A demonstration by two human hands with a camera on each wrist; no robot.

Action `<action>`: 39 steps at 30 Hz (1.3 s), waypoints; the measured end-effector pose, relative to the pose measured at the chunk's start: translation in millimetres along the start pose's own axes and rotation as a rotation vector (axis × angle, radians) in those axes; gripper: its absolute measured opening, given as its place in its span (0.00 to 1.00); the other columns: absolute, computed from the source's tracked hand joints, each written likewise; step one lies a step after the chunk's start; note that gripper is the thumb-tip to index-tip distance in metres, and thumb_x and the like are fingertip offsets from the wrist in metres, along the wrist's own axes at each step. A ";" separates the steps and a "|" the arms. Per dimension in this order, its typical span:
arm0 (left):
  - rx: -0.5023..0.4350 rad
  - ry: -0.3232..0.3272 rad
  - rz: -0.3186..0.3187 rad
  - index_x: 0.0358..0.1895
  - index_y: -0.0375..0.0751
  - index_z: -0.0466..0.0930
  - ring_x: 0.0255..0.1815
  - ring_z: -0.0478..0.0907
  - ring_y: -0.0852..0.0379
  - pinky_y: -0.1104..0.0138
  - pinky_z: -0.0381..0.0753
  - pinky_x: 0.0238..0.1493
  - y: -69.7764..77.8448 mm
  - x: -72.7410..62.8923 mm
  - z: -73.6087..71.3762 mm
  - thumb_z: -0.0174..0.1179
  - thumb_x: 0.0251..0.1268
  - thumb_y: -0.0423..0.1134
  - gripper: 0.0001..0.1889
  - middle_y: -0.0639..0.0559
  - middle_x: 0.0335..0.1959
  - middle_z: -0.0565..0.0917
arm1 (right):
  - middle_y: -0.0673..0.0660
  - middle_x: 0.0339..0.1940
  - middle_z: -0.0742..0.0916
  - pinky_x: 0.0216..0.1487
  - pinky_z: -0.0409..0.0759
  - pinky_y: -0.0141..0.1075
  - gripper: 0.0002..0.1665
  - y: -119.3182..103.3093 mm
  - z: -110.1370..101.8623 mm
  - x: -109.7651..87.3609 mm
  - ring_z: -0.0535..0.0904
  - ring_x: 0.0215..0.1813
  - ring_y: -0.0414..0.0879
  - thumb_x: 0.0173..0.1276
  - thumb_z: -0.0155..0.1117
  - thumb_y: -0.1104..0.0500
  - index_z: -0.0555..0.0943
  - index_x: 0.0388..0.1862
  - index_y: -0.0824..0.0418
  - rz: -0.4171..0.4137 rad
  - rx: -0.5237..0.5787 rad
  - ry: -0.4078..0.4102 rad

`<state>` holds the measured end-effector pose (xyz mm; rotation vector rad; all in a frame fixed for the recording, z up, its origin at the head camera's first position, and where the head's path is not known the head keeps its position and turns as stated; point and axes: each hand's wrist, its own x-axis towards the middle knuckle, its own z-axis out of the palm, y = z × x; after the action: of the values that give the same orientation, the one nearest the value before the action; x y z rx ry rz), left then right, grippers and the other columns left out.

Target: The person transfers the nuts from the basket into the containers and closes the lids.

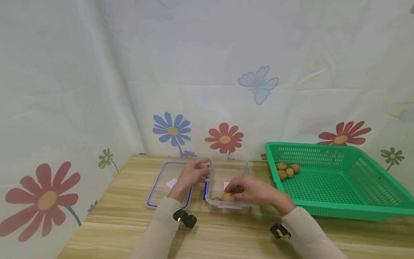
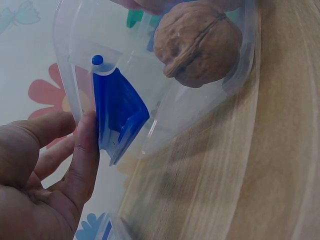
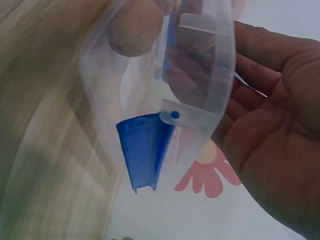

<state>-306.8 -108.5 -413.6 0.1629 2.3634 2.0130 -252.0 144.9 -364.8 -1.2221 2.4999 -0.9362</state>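
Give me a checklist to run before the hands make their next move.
1. Container open: ok; the lid lies on the table to its left.
2. Blue clips undone: ok; they hang outside the walls.
3. Left hand steadying the container firmly: cannot tell; its fingers are at the rim.
4. Right hand free: not ok; its fingers curl round a walnut inside.
5. More walnuts available: ok; several lie at the left end of the green basket.
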 end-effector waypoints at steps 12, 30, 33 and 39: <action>-0.007 -0.002 -0.002 0.71 0.32 0.78 0.51 0.87 0.36 0.62 0.93 0.39 -0.7 -0.2 0.4 0.68 0.73 0.31 0.25 0.33 0.52 0.87 | 0.59 0.50 0.90 0.56 0.89 0.44 0.14 0.2 -0.3 0.1 0.87 0.50 0.48 0.72 0.74 0.64 0.88 0.54 0.67 0.057 -0.007 0.010; -0.025 -0.012 -0.009 0.72 0.32 0.77 0.52 0.86 0.35 0.62 0.92 0.39 -1.0 0.0 -0.4 0.67 0.73 0.30 0.26 0.32 0.52 0.86 | 0.52 0.50 0.90 0.53 0.89 0.40 0.15 -13.3 -32.4 -23.5 0.87 0.52 0.48 0.73 0.75 0.59 0.87 0.56 0.62 0.109 0.023 0.208; -0.036 -0.012 -0.012 0.72 0.31 0.76 0.52 0.86 0.35 0.63 0.92 0.39 -1.2 0.0 -0.3 0.66 0.74 0.29 0.25 0.30 0.53 0.86 | 0.52 0.52 0.90 0.53 0.89 0.38 0.17 -15.4 -39.3 -30.1 0.87 0.53 0.48 0.73 0.75 0.58 0.87 0.57 0.62 0.114 0.031 0.236; -0.032 -0.002 -0.015 0.71 0.33 0.78 0.51 0.86 0.37 0.61 0.93 0.40 0.1 0.0 -1.0 0.67 0.74 0.30 0.25 0.33 0.51 0.86 | 0.51 0.52 0.90 0.55 0.89 0.41 0.18 -19.5 -57.0 -43.2 0.87 0.53 0.47 0.73 0.75 0.57 0.87 0.58 0.61 0.113 0.011 0.277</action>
<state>-307.0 -109.4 -413.4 0.1455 2.3227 2.0416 -237.1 194.9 -312.3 -0.9935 2.7357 -1.1574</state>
